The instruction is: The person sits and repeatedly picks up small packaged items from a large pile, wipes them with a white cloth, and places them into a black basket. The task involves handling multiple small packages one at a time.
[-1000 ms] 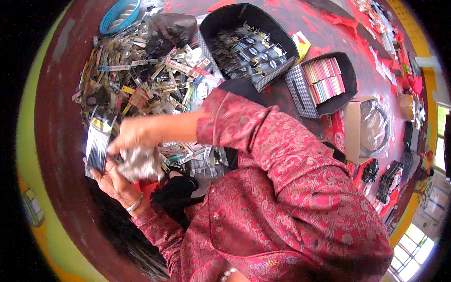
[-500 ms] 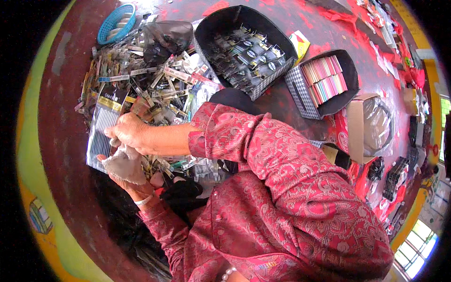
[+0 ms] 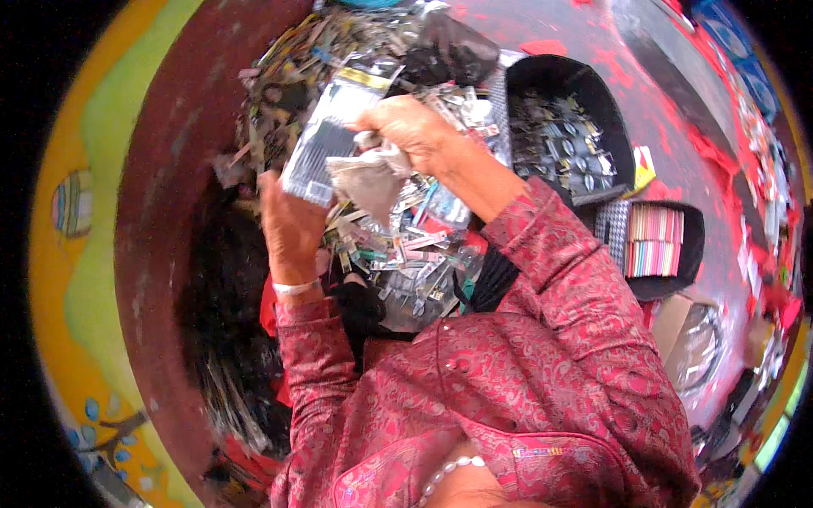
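A clear plastic packet of thin grey sticks (image 3: 318, 152), with a yellow band near its top, is tilted over a heap of small packets. My left hand (image 3: 294, 233) grips its lower left end, the fingers partly hidden behind it. From my right hand (image 3: 411, 127), closed at the packet's right side, hangs a crumpled beige cloth (image 3: 370, 182). The right fingertips lie against the packet's face. Small strip-like packets (image 3: 415, 254) lie loosely below and around both hands.
Right of the heap stands a black-lined box (image 3: 563, 72) of dark packets. Beyond it, a checked box (image 3: 611, 233) holds coloured sticks (image 3: 655, 241). A dark plastic bag (image 3: 453, 46) lies at the back, and an opened carton (image 3: 673, 330) sits at the right.
My view has shifted, so the scene sits further right and higher. My hands have drawn apart; the cloth, earlier over my left hand, hangs clear of it from my right.
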A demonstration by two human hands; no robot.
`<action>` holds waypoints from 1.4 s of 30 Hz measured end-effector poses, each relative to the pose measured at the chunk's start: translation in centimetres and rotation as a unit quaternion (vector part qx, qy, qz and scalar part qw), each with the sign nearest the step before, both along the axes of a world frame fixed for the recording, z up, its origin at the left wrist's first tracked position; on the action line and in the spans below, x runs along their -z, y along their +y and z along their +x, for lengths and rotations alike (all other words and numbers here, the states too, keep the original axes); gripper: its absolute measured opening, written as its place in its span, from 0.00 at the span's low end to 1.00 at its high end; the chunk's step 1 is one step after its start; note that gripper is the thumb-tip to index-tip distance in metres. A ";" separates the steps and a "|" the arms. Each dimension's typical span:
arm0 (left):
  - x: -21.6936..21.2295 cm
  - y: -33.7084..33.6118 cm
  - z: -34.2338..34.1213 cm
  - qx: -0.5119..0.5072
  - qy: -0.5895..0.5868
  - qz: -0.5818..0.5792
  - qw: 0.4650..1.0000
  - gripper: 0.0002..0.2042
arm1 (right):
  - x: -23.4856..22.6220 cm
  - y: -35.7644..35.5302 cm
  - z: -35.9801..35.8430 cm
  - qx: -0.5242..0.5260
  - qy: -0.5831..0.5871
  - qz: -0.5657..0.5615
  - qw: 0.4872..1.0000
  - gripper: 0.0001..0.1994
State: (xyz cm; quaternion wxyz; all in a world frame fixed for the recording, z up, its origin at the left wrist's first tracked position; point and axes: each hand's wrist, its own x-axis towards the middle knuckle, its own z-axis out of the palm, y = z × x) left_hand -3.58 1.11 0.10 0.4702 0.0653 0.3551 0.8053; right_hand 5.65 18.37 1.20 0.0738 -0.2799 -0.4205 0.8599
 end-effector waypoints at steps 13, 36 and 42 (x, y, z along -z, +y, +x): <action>2.6 -1.8 -1.6 -0.097 0.081 -0.128 0.984 0.11 | -0.9 -0.4 -0.3 -0.182 0.216 0.117 0.952 0.40; 1.1 16.1 4.8 0.322 -0.187 -0.061 0.926 0.31 | 9.2 15.1 13.2 0.174 0.255 -0.209 0.928 0.12; 5.9 10.8 4.0 0.223 -0.209 -0.212 0.928 0.22 | 20.1 22.4 25.3 0.339 0.200 -0.310 0.866 0.18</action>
